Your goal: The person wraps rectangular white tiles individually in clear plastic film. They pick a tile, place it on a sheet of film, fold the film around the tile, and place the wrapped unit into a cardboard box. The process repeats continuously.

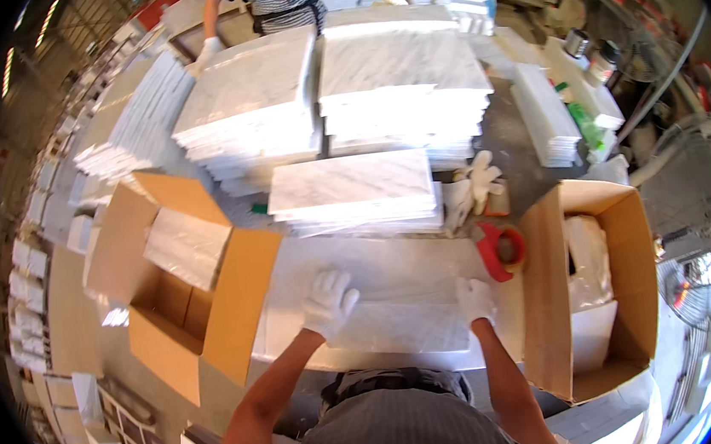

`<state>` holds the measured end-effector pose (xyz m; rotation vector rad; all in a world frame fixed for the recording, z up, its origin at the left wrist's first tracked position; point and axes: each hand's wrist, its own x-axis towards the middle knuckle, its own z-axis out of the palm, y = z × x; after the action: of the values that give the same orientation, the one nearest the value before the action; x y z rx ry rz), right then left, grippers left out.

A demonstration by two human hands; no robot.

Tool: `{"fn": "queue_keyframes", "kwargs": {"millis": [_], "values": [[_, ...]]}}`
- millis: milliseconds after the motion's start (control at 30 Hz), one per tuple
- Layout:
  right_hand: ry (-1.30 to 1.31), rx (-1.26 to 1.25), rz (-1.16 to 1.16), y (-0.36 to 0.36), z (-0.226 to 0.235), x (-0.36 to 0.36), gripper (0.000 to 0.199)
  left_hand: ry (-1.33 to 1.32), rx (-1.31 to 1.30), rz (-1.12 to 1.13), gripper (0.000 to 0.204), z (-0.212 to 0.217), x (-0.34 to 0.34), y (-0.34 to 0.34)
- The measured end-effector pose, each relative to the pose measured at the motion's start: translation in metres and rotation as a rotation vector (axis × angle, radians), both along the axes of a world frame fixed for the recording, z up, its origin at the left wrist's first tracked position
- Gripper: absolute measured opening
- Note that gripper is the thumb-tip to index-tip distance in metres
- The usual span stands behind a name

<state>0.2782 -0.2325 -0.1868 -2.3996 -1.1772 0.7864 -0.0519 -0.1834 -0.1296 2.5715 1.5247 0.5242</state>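
Observation:
A pale grey-veined marble tile (404,328), which looks covered in clear plastic, lies flat in front of me on a white work surface (291,267). My left hand (329,303), in a white glove, is at the tile's left end with its fingers spread and thumb out. At the right end, my gloved right hand (475,299) lies along the tile's edge, fingers stretched forward. Neither hand lifts anything. Just beyond stands a short stack of marble tiles (350,184). A red tape dispenser (499,251) sits beyond my right hand.
Open cardboard boxes stand at left (244,305) and right (548,289), each with wrapped pieces inside. Tall marble stacks (246,104) fill the far side, where a person in a checked apron (283,2) stands. White gloves (480,180) lie near the tape dispenser. A fan (692,292) is far right.

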Motion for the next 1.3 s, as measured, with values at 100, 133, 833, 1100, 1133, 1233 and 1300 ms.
{"fn": "queue_keyframes", "kwargs": {"millis": [100, 133, 833, 1100, 1133, 1233, 1300], "values": [[0.021, -0.008, -0.02, 0.002, 0.013, -0.002, 0.051, -0.063, 0.045, -0.066, 0.04, 0.047, 0.033, 0.013], [0.036, 0.002, -0.051, 0.001, 0.005, -0.001, 0.053, -0.101, 0.075, -0.116, 0.039, 0.072, 0.042, 0.022], [-0.01, 0.105, -0.023, -0.005, 0.005, -0.003, 0.052, 0.097, 0.241, -0.178, 0.045, 0.23, 0.139, 0.375], [-0.042, 0.073, -0.056, -0.007, 0.018, -0.008, 0.046, 0.267, 0.135, 0.154, 0.066, 0.246, 0.203, 0.506], [-0.062, 0.087, -0.044, -0.004, 0.021, -0.01, 0.044, 0.262, 0.198, 0.182, 0.068, 0.234, 0.199, 0.528], [-0.012, 0.093, -0.123, -0.002, 0.026, -0.014, 0.043, 0.176, 0.055, 0.14, 0.071, 0.222, 0.2, 0.567], [-0.033, 0.099, -0.09, -0.002, 0.024, -0.011, 0.039, 0.127, -0.057, 0.111, 0.072, 0.22, 0.202, 0.577]]}}
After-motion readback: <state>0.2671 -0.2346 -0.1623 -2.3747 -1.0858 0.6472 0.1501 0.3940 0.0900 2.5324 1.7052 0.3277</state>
